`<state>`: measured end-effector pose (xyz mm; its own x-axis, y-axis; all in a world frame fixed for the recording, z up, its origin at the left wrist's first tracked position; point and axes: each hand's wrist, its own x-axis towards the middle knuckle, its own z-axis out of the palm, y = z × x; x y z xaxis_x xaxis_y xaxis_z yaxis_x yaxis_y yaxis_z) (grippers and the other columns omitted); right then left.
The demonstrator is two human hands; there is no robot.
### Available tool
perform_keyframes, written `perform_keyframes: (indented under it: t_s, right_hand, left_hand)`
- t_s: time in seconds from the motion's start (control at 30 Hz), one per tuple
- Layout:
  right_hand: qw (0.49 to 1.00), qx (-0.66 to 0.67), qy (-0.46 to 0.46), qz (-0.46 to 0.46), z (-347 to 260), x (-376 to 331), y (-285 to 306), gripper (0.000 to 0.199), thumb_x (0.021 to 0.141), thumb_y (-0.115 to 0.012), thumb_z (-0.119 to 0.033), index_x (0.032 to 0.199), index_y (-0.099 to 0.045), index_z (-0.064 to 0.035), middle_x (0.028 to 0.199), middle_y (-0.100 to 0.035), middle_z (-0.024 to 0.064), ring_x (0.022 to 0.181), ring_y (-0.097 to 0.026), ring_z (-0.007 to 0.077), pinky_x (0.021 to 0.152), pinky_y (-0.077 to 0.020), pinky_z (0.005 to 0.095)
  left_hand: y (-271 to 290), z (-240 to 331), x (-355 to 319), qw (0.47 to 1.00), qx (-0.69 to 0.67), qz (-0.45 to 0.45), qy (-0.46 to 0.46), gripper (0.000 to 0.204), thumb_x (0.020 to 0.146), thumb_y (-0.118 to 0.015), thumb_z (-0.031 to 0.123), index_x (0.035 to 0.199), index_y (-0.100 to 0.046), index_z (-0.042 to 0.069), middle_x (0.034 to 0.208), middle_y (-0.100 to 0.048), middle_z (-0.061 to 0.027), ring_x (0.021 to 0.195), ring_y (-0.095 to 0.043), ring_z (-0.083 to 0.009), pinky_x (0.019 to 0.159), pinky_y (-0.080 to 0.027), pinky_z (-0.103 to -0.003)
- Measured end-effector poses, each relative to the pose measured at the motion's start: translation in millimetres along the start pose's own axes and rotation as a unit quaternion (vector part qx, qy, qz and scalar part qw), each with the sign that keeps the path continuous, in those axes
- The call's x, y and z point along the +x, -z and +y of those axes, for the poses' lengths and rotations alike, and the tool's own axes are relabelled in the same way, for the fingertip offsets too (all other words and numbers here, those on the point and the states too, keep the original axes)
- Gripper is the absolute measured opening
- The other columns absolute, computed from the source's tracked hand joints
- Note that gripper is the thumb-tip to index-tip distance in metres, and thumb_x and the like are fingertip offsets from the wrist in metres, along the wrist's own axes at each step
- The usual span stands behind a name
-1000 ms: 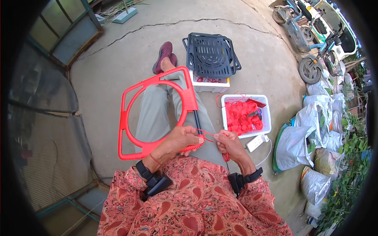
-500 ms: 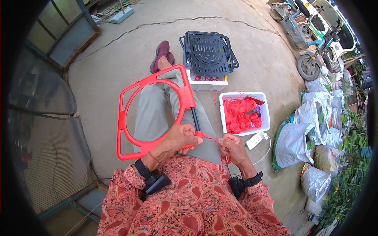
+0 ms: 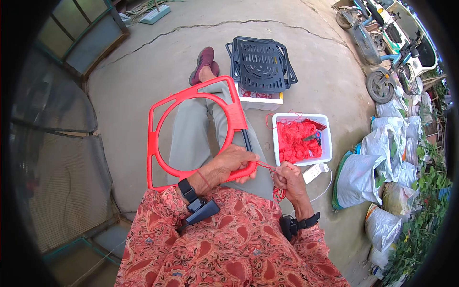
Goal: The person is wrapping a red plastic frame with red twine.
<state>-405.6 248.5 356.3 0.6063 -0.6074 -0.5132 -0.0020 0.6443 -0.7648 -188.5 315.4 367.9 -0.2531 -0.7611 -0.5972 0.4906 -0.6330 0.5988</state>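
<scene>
Across my lap lies a square frame (image 3: 154, 143) with a round opening, wrapped in red cord except for a dark bare stretch on its right side. My left hand (image 3: 233, 162) is closed on the frame's near right corner, below that bare stretch. A short length of red cord (image 3: 266, 165) runs taut from this corner to my right hand (image 3: 290, 180), whose fingers are closed on it. Below the right hand hangs a small bundle of the same cord (image 3: 279, 194), beside my thigh.
A white bin (image 3: 329, 143) with red cord and scissors (image 3: 313, 137) stands to the right, by a white power strip (image 3: 315, 173). Dark slotted frames (image 3: 262, 62) are stacked on another white box (image 3: 260, 102) ahead. Sacks (image 3: 359, 177) and scooters (image 3: 381, 85) line the right.
In the picture, both hands and the frame have shifted slightly to the right along with the surroundings. The left hand sits closer over the frame's corner, and the cord stays stretched between the hands.
</scene>
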Motion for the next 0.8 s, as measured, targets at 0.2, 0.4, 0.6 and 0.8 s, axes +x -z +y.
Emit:
perform_keyframes:
  t_s: [0.2,0.4,0.6,0.8]
  right_hand:
    - [0.999,-0.028,0.009,-0.012,0.6,6.8,-3.7,0.029,0.085,-0.055,-0.007,0.059,-0.042,-0.0072,0.052,-0.036,-0.0037,0.041,-0.026,0.0044,0.039,-0.019,0.0229]
    - [0.994,-0.062,0.017,-0.091,-34.4,28.2,-23.1,0.022,0.092,-0.055,-0.02,0.079,-0.056,-0.0014,0.052,-0.033,-0.0058,0.042,-0.026,0.0034,0.039,-0.0193,0.0215]
    - [0.975,-0.075,0.152,-0.142,-114.1,18.8,-74.1,0.038,0.092,-0.057,-0.031,0.108,-0.057,0.0035,0.054,-0.034,-0.0088,0.044,-0.028,0.0011,0.041,-0.0211,0.019]
    - [0.94,-0.234,0.24,-0.072,-146.2,-7.7,-107.4,0.026,0.088,-0.061,-0.024,0.087,-0.065,0.0008,0.067,-0.054,-0.004,0.057,-0.045,0.0017,0.047,-0.0335,0.0177]
  left_hand:
    - [-2.4,0.4,-18.1,0.998,0.053,0.013,-0.025,0.033,0.088,-0.058,0.023,0.065,-0.059,-0.002,0.058,-0.061,-0.0131,0.036,-0.05,-0.014,0.034,-0.038,-0.026]
    - [-23.1,29.7,-57.3,0.991,0.093,-0.045,-0.09,0.031,0.088,-0.059,0.03,0.077,-0.057,0.001,0.058,-0.059,-0.0086,0.04,-0.05,-0.0095,0.036,-0.035,-0.023]
    - [-45.6,64.1,-57.9,0.969,0.164,-0.101,-0.152,0.031,0.088,-0.059,0.032,0.08,-0.056,0.003,0.059,-0.058,-0.0058,0.042,-0.05,-0.0081,0.038,-0.035,-0.022]
    - [-69.7,81.2,-56.0,0.929,0.219,-0.186,-0.233,0.028,0.09,-0.057,0.028,0.081,-0.056,0.002,0.061,-0.059,-0.004,0.045,-0.051,-0.007,0.04,-0.038,-0.021]
